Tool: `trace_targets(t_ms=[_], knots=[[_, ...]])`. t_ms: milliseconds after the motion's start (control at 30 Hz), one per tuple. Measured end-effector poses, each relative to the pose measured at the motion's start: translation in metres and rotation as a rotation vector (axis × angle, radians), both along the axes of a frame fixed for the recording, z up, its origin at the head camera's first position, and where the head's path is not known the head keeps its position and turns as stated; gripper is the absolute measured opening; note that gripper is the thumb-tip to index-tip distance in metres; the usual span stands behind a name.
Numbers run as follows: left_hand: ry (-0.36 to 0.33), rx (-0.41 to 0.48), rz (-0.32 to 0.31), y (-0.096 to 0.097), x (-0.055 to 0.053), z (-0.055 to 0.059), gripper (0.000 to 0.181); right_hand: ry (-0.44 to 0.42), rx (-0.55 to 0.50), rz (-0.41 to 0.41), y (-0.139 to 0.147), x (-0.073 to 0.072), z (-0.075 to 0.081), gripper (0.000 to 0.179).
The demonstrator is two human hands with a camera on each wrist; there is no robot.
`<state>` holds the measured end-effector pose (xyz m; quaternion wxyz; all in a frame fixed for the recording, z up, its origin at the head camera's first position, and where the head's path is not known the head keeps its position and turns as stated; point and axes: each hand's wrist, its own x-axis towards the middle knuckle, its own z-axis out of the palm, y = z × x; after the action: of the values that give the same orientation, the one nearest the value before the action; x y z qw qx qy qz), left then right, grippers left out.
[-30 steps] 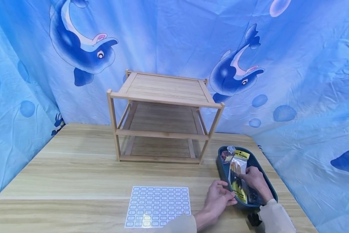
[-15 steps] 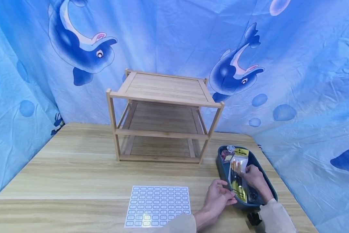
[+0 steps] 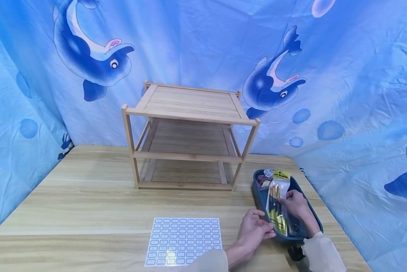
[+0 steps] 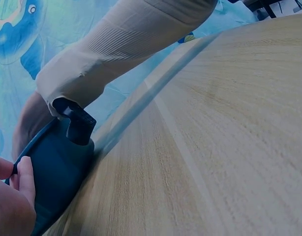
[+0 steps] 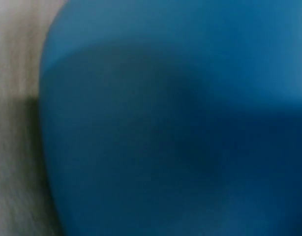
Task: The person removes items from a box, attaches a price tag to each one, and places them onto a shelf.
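Note:
A dark teal bin (image 3: 257,198) stands at the table's right side. Inside it lies a clear pack of paintbrushes (image 3: 275,204) with a yellow header, tilted a little. My right hand (image 3: 296,206) reaches in over the right side and pinches the pack's right edge. At the bin's near left side, my left hand (image 3: 252,232) holds the rim, thumb and fingers on either side; the left wrist view shows its fingers (image 4: 26,179) against the outer wall. In the right wrist view, the blurred bin wall (image 5: 141,147) fills most of the picture.
A three-tier wooden shelf (image 3: 189,155) stands at the table's back middle. A white sheet with a printed grid (image 3: 184,241) lies at the front. A small reddish box and clear-capped item (image 3: 264,181) sits in the bin's far left corner. Dolphin-print curtains (image 3: 203,45) surround the table.
The brush pack has shifted slightly toward the bin's far end, along with my right hand. My left hand stays on the rim.

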<state>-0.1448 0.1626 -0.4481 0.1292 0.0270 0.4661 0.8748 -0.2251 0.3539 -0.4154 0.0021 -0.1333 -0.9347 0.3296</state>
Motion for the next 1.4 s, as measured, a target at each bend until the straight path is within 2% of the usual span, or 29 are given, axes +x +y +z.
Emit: trace_targets(t_ms=[533,767,1067,1400], knots=[[0.002,-0.009,0.002,-0.0002,-0.0002,0.0008,0.036,0.135,-0.080,0.017,0.0019,0.0046,0.0031,0.030],[-0.028,-0.010,0.008,-0.0003,-0.0002,0.0026,0.036,0.226,-0.106,0.023,0.0042,0.0045,0.0020,0.028],[-0.027,-0.014,-0.003,-0.0019,-0.0004,0.0038,0.036,0.253,-0.173,-0.001,0.0018,0.0057,0.0053,0.032],[-0.041,-0.048,-0.021,-0.0016,-0.0019,0.0029,0.037,0.273,-0.195,-0.016,0.0034,0.0082,0.0076,0.033]])
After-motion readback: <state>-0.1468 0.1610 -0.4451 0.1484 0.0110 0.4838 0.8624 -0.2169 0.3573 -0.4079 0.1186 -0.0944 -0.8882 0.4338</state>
